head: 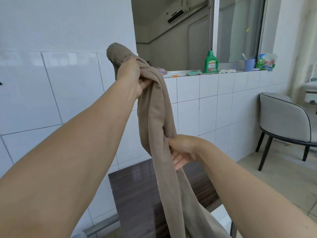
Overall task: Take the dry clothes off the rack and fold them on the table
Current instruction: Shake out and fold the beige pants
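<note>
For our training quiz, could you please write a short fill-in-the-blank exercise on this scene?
1. Both hands hold a ____ garment.
2. The left hand grips it ____ than the right hand.
3. The bottle on the ledge is ____.
4. A grey ____ stands at the right.

Missing: beige; higher; green; chair

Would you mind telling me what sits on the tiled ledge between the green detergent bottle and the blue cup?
In the head view, a crumpled white cloth lies on the ledge between the green detergent bottle and the blue cup.
</note>
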Tool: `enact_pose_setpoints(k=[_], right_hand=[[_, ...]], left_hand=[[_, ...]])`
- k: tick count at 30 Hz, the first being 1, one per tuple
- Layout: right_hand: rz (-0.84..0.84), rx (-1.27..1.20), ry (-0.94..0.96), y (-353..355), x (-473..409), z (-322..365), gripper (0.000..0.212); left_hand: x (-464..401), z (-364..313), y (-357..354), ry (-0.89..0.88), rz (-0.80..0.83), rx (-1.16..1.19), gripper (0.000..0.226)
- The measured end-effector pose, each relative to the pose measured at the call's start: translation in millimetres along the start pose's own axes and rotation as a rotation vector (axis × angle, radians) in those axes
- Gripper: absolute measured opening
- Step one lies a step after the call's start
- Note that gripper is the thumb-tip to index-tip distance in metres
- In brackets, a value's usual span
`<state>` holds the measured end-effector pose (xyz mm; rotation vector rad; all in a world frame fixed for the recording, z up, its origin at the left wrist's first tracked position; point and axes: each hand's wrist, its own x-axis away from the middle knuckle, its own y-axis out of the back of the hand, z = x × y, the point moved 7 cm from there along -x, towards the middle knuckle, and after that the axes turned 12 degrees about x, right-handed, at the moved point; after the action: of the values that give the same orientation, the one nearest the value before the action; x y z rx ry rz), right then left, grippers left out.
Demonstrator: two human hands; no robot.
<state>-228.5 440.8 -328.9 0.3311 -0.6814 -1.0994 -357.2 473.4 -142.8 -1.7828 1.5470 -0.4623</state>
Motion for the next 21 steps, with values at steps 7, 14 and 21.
enact_pose_setpoints(k=[7, 14, 21], right_hand=[[-0.060, -1.004, 0.126, 27.4, -17.2, 2.7, 0.038], [-0.159, -1.086, -0.005, 50.9, -1.3, -6.3, 0.007], [-0.587, -0.863, 0.367, 114.5, 10.3, 3.3, 0.030]], left_hand=[[-4.6, -10.2, 26.8, -0.038, -0.073, 0.031, 0.020], [-16.9, -21.1, 66.6, -0.116, -0.235, -0.230, 0.033], [-24.8, -40.7, 106.9, -0.230, -0.402, -0.483, 0.074]])
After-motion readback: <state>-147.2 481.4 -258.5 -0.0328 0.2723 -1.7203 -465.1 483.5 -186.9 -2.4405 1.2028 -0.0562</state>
